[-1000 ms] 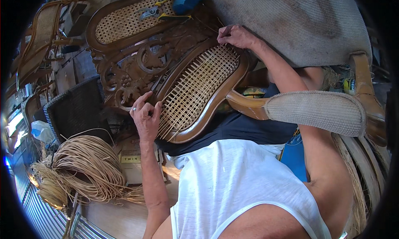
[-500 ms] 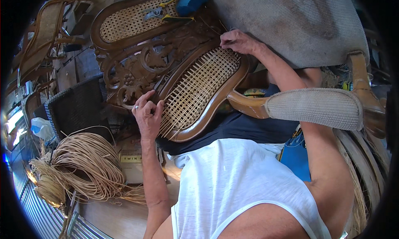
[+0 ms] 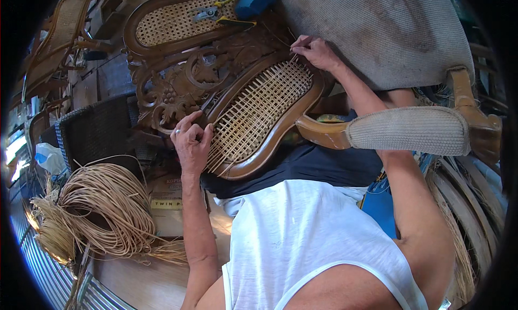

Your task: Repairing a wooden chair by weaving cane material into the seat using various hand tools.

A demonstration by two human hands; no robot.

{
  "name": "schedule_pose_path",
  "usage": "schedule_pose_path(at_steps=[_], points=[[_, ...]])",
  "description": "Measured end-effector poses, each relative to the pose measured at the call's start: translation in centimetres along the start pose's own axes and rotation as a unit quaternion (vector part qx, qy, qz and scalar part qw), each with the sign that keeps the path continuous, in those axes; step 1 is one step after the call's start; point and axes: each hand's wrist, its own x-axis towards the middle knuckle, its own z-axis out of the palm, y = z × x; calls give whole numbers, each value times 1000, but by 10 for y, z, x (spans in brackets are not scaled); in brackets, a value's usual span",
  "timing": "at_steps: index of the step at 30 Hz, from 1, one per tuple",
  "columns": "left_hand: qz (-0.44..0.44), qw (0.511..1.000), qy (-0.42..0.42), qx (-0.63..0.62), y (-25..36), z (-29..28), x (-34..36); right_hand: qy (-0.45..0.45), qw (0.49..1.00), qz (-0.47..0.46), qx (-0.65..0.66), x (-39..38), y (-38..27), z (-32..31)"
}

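I see cane panel (image 3: 259, 113) lying across lap, mostly woven — gaps remain at lower edge. Left hand (image 3: 190, 141) fingers curled against frame edge; right hand (image 3: 314, 51) pinching strand at upper rim. Cane coil (image 3: 108, 210) left — unused.

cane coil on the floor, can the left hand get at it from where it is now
Probably yes. The left hand rests on the edge of the woven panel, and the cane coil lies down to its left with nothing between them. It would have to let go of the frame and drop lower.
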Motion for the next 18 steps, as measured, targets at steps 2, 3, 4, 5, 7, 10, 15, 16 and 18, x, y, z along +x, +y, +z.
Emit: schedule_pose_path(at_steps=[2,3,4,5,7,10,15,16,18], points=[[1,1000,2,-4,-1,1,3,-48,999,1,-3,1,4,-2],[6,1000,3,0,-2,3,3,-96,995,3,-7,2,5,-3],[7,1000,3,5,-3,3,1,-98,995,2,-6,1,1,0],[5,1000,3,6,-4,3,0,-98,995,5,-11,0,-3,2],[4,1000,2,3,-4,2,-2,-101,995,8,-14,0,-8,3],[-7,1000,3,-4,-2,3,2,-110,994,9,-14,1,-3,1],[-9,1000,1,-3,-4,1,-2,-110,993,-7,-45,4,-10,4],[-8,1000,5,-11,-3,2,1,-109,993,-6,-47,4,-7,2],[-3,1000,1,-5,-2,2,2,-116,993,-5,9,3,-2,-2]])
